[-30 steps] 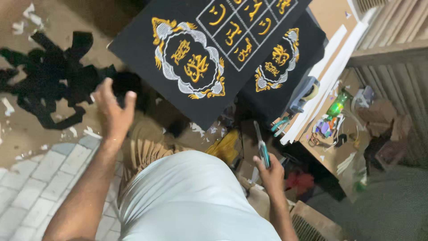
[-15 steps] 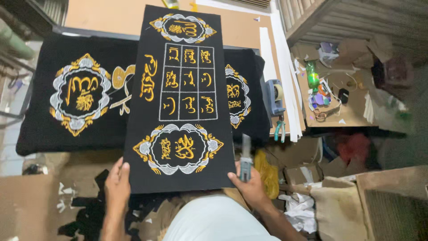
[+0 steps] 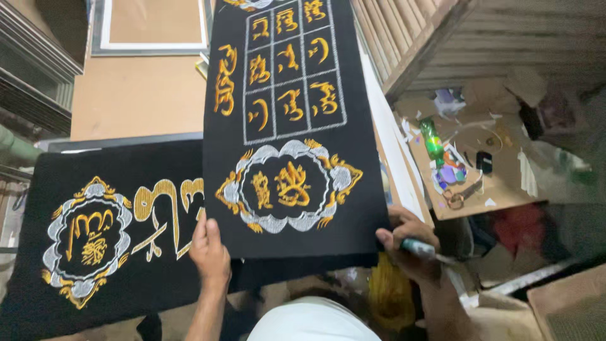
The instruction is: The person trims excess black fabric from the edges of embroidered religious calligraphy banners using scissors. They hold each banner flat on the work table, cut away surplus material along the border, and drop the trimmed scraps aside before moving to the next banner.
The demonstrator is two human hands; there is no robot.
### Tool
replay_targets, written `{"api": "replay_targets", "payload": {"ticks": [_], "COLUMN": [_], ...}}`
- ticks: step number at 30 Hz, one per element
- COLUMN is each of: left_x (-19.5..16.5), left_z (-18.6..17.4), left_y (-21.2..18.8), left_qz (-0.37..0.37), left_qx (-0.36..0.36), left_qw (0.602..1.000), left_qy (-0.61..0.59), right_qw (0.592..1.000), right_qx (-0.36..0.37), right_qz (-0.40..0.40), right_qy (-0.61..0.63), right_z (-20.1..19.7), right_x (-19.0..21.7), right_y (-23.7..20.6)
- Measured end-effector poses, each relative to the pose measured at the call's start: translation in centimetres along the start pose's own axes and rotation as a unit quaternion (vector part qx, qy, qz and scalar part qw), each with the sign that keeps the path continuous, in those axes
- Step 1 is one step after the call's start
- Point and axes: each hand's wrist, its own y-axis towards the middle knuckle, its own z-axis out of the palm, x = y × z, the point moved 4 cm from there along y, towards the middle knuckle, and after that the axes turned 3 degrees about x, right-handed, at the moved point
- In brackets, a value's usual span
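- Upper black embroidered panel [image 3: 297,126]: long, dark cloth with gold and silver stitching, a grid of gold signs above and an oval medallion below; it lies lengthwise over a second cloth, its near edge at the person's hands.
- Left hand [image 3: 210,252]: fingers extended and flat, pressing the panel's lower left corner; nothing is grasped.
- Right hand [image 3: 407,243]: at the lower right corner, fingers clenched around a grey-handled tool [image 3: 418,248], thumb on the cloth edge.
- Lower black embroidered cloth [image 3: 107,233]: spread crosswise beneath, showing a round medallion and large gold script.
- Brown board [image 3: 136,95]: beyond the cloths.
- Cardboard tray [image 3: 486,189]: right, holding scissors [image 3: 459,194] and a green bottle [image 3: 433,140].
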Motion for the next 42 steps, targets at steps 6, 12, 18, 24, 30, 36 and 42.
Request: {"api": "replay_targets", "payload": {"ticks": [6, 12, 18, 24, 30, 36, 42], "left_x": [-10.4, -12.3, -5.4, 0.6, 0.9, 2.0, -0.2], "left_z": [18.9, 28.9, 20.4, 0.3, -10.5, -14.4, -21.9], "left_y": [19.0, 30.9, 22.6, 10.0, 3.5, -0.3, -1.8], "left_qz": [0.184, -0.037, 0.190, 0.049, 0.081, 0.057, 0.079], "left_qx": [0.058, 0.099, 0.071, 0.037, 0.090, 0.130, 0.066], "left_qw": [0.979, 0.989, 0.877, 0.715, 0.701, 0.677, 0.756], "left_qy": [0.062, 0.106, 0.435, 0.697, 0.703, 0.722, 0.647], "right_qw": [0.995, 0.942, 0.935, 0.956, 0.947, 0.936, 0.908], "right_qx": [-0.062, -0.195, -0.081, 0.066, 0.193, 0.149, 0.060], "right_qz": [0.012, 0.199, 0.303, 0.210, 0.092, 0.241, 0.135], "right_qy": [0.072, 0.186, -0.166, -0.196, -0.241, -0.211, -0.391], "right_z": [-8.2, -10.2, -2.9, 7.1, 16.1, 19.9, 17.7], "right_x": [-12.4, -24.4, -26.8, -18.0, -14.1, -11.8, -10.5], "right_y": [17.9, 33.8, 21.5, 4.9, -3.0, -8.7, -11.2]}}
